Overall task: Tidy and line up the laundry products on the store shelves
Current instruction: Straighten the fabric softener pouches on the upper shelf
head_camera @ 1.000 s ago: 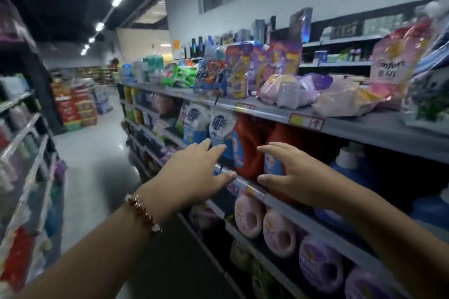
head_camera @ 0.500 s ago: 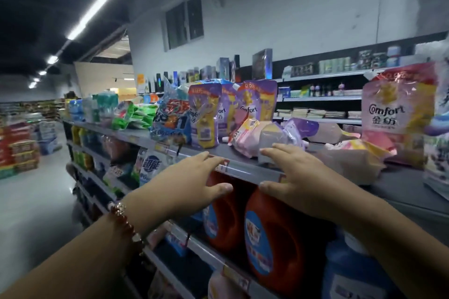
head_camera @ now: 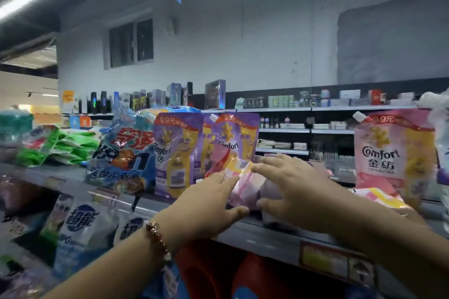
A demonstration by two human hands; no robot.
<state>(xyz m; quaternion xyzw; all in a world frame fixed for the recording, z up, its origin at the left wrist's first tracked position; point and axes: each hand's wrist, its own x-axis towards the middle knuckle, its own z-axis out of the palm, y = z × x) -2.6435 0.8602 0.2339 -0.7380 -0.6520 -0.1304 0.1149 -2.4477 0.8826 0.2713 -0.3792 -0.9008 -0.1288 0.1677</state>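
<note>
Reaching for a toppled pouch on the top shelf.

Both hands open, fingers straight: left hand and right hand flanking the pink fallen pouch, lying flat on the top shelf, right of the upright purple pouches, long axis apparently running away from the shelf edge; right hand seemingly nearer, over it.

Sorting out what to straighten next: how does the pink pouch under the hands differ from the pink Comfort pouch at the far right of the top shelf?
The pink pouch under the hands lies flat on the top shelf; the pink Comfort pouch stands upright. The first is touched by the left hand and right hand; the second stands untouched, apart from them. The lying one's label is hidden; the standing one's faces out. Both are pink soft packs.
</note>
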